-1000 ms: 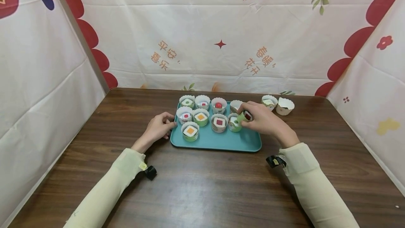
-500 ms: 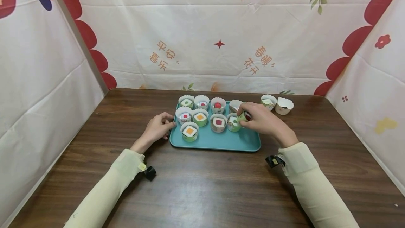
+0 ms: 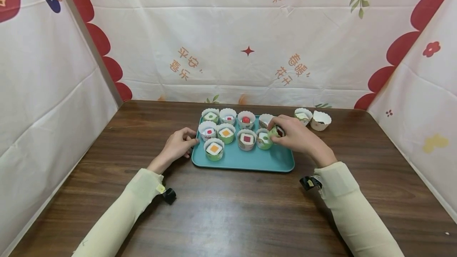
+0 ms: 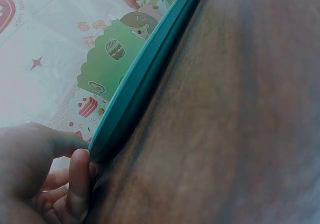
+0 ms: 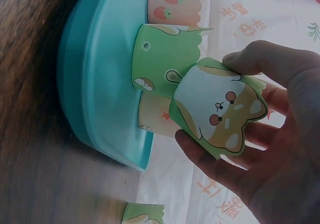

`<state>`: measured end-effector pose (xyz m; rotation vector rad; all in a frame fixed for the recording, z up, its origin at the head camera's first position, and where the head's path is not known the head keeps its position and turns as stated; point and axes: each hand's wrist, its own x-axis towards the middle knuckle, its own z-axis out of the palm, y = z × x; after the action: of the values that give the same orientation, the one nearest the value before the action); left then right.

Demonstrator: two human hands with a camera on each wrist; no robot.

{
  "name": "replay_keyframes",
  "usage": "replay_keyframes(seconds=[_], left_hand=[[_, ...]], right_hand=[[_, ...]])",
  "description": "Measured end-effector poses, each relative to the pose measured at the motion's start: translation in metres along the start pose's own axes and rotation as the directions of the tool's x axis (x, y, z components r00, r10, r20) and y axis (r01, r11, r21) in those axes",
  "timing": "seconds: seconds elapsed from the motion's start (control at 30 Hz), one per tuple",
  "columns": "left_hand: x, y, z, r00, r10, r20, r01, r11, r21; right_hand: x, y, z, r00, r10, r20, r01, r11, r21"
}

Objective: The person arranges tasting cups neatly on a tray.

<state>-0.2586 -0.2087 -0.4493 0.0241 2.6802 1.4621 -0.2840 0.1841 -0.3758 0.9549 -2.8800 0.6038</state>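
Observation:
My right hand (image 3: 294,132) holds a green paper baking cup (image 5: 220,109) with a dog face on it, tilted over the right part of a teal tray (image 3: 246,162). A dark red piece shows inside that cup in the head view. Right beside it on the tray is another green cup (image 5: 162,57), with a strawberry-print cup (image 5: 175,4) further along. My left hand (image 4: 45,174) pinches the tray's left rim between thumb and fingers. Several filled paper cups stand upright on the tray, among them one with an orange square (image 3: 214,148) and one with a red ball (image 3: 246,119).
Two more paper cups stand on the wooden table (image 3: 214,213) behind the tray to the right: a green one (image 3: 302,117) and a white one (image 3: 320,121). A printed white cloth (image 3: 228,27) hangs behind the table and along both sides.
The cup in my right hand has tipped slightly, and less of its dark red piece shows. Both hands keep their places; the head view shifts a little.

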Motion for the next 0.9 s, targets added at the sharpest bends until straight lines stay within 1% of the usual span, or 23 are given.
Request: replay_keyframes(seconds=[0.27, 0.43, 0.9], left_hand=[[-0.0002, 0.0011, 0.0004, 1.000, -0.002, 0.001, 0.002, 1.000, 0.011], [0.0002, 0.0011, 0.0004, 1.000, 0.001, 0.001, -0.001, 1.000, 0.010], [0.0017, -0.0007, 0.0003, 1.000, 0.002, -0.001, -0.002, 1.000, 0.009]], right_hand=[[-0.0023, 0.0038, -0.0048, 0.997, 0.069, 0.018, -0.068, 0.997, -0.031], [-0.0025, 0.0037, -0.0067, 0.997, 0.072, -0.002, -0.072, 0.997, -0.033], [-0.0038, 0.0051, -0.0053, 0.997, 0.075, 0.000, -0.075, 0.997, -0.031]])
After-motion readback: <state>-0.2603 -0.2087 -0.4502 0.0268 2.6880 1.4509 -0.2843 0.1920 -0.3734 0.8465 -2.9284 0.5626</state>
